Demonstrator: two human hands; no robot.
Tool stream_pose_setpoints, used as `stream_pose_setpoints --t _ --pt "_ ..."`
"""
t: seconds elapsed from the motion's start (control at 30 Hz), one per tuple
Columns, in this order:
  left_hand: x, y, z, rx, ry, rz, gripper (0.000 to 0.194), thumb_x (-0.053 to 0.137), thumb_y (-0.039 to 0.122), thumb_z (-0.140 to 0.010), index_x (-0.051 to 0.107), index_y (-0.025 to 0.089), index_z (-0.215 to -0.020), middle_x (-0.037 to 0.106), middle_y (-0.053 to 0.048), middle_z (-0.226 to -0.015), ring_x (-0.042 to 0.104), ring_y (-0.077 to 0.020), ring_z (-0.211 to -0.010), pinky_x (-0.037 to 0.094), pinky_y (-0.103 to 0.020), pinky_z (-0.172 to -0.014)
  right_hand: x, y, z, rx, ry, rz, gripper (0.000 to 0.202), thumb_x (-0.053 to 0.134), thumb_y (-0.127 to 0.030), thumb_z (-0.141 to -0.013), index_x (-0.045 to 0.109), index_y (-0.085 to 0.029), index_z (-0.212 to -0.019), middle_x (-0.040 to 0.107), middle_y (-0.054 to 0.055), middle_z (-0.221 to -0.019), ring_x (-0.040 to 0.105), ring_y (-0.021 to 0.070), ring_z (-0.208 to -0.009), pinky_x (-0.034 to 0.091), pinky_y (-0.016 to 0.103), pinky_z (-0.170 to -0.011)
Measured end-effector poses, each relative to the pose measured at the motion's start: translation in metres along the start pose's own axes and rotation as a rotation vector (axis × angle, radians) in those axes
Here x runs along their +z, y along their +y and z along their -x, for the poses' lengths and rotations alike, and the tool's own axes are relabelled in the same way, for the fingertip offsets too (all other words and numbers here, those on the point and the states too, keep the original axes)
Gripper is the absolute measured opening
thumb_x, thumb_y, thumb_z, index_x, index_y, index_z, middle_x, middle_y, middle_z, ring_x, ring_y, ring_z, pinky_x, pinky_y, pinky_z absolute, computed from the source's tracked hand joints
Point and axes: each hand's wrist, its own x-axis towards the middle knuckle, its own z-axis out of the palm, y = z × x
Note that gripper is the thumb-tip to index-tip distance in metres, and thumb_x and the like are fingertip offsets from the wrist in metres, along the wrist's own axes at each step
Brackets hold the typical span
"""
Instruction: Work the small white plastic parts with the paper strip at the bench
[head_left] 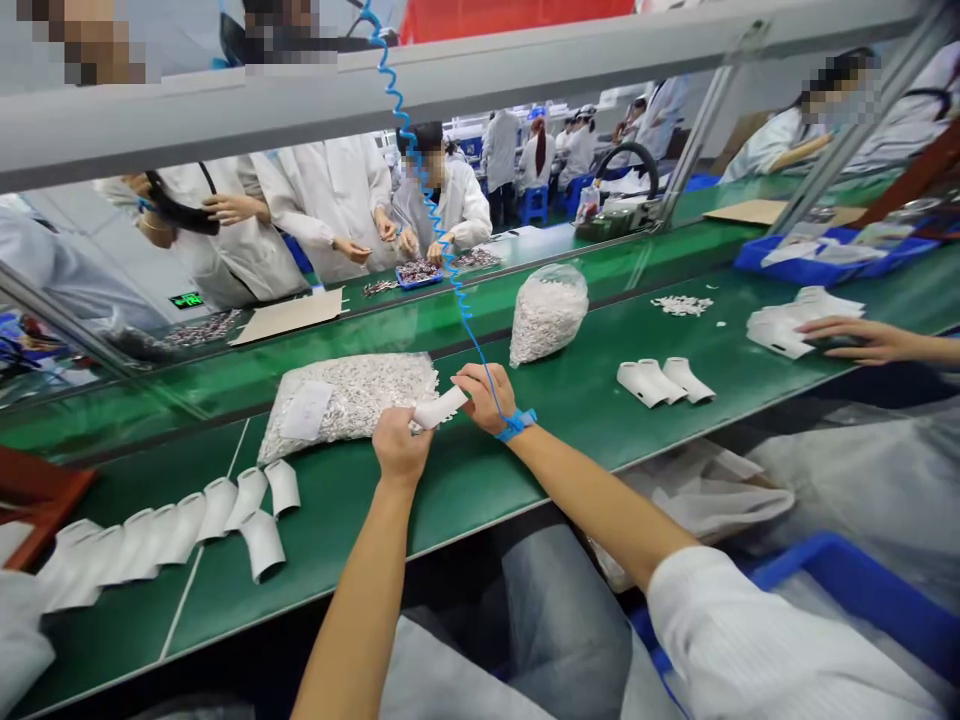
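Observation:
A curved white plastic part [441, 408] is held between both hands above the green bench [480, 478]. My left hand [402, 442] grips its left end. At its right end, the fingers of my right hand [486, 396] are closed on it; that wrist wears a blue band with a coiled blue cord [454, 275]. Just behind my hands lies a large clear bag of small white pieces [360, 395] with a paper label. A second, upright bag [549, 312] of such pieces stands behind my right hand.
Several white parts [180, 528] line the bench at left. Three more [664, 382] lie at right, near small loose pieces [681, 305]. A neighbour's hand [855, 340] touches another pile. Blue trays [825, 258] sit far right; people in white coats work across the bench.

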Motion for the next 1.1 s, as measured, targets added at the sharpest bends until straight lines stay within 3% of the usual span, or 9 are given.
stream_pose_setpoints --t 0.3,0.5,0.63,0.73,0.83,0.9,1.0,1.1 --pt "-0.003 0.004 -0.002 0.024 -0.027 -0.039 0.029 0.065 0.042 -0.088 0.049 0.02 -0.096 0.055 -0.003 -0.072 0.058 -0.0178 -0.069 0.044 -0.03 -0.065 0.002 0.001 -0.004 -0.01 -0.039 0.034 0.021 0.049 -0.029 -0.099 0.064 -0.019 -0.11 0.067 0.01 -0.103 0.058 0.0201 -0.092 0.044 0.036 -0.082" --pt "-0.019 0.024 -0.009 -0.141 -0.115 0.053 0.05 0.07 0.055 -0.078 0.05 0.017 -0.104 0.061 -0.008 -0.087 0.061 -0.0222 -0.084 0.048 -0.035 -0.08 0.002 0.006 -0.003 -0.004 -0.096 -0.053 0.021 0.045 -0.028 -0.099 0.064 -0.018 -0.1 0.067 0.011 -0.099 0.057 0.0196 -0.088 0.045 0.036 -0.078" --pt "-0.043 0.041 -0.008 -0.272 -0.163 0.037 0.038 0.059 0.049 -0.087 0.052 0.016 -0.105 0.063 -0.011 -0.094 0.06 -0.023 -0.092 0.043 -0.039 -0.088 -0.004 -0.003 -0.007 -0.106 -0.117 -0.098 0.017 0.047 -0.024 -0.098 0.063 -0.02 -0.094 0.068 0.009 -0.096 0.055 0.0182 -0.082 0.044 0.036 -0.075" --pt "-0.063 0.045 -0.002 -0.477 -0.276 -0.087 0.025 0.056 0.042 -0.093 0.055 0.018 -0.1 0.065 -0.009 -0.095 0.06 -0.0225 -0.098 0.038 -0.041 -0.092 -0.006 -0.022 -0.011 -0.262 -0.254 -0.217 0.021 0.046 -0.026 -0.099 0.062 -0.022 -0.086 0.065 0.005 -0.083 0.052 0.0159 -0.073 0.04 0.035 -0.067" --pt "-0.079 0.042 0.001 -0.59 -0.427 -0.196 0.024 0.06 0.043 -0.093 0.058 0.019 -0.094 0.067 -0.007 -0.091 0.059 -0.0235 -0.1 0.032 -0.044 -0.094 -0.004 -0.051 -0.013 -0.488 -0.425 -0.326 0.027 0.044 -0.024 -0.1 0.059 -0.023 -0.078 0.055 0.001 -0.066 0.048 0.0138 -0.063 0.034 0.035 -0.059" --pt "-0.085 0.039 -0.001 -0.625 -0.52 -0.236 0.027 0.061 0.046 -0.093 0.059 0.019 -0.092 0.067 -0.006 -0.086 0.058 -0.0244 -0.097 0.03 -0.046 -0.092 -0.001 -0.068 -0.012 -0.606 -0.415 -0.385 0.024 0.045 -0.019 -0.099 0.06 -0.023 -0.081 0.052 -0.001 -0.062 0.047 0.0132 -0.061 0.032 0.034 -0.057" --pt "-0.089 0.036 -0.008 -0.64 -0.651 -0.287 0.027 0.057 0.045 -0.095 0.059 0.018 -0.091 0.067 -0.007 -0.079 0.057 -0.0258 -0.094 0.028 -0.046 -0.088 0.001 -0.084 -0.011 -0.65 -0.369 -0.446 0.019 0.048 -0.022 -0.099 0.061 -0.022 -0.085 0.054 0.0 -0.064 0.048 0.0133 -0.063 0.033 0.032 -0.058" --pt "-0.092 0.037 -0.015 -0.623 -0.759 -0.346 0.023 0.053 0.04 -0.096 0.06 0.018 -0.092 0.067 -0.009 -0.081 0.055 -0.0266 -0.094 0.029 -0.045 -0.086 -0.001 -0.09 -0.013 -0.627 -0.476 -0.485 0.031 0.047 -0.042 -0.101 0.062 -0.02 -0.084 0.058 0.003 -0.07 0.051 0.0151 -0.068 0.038 0.033 -0.063"
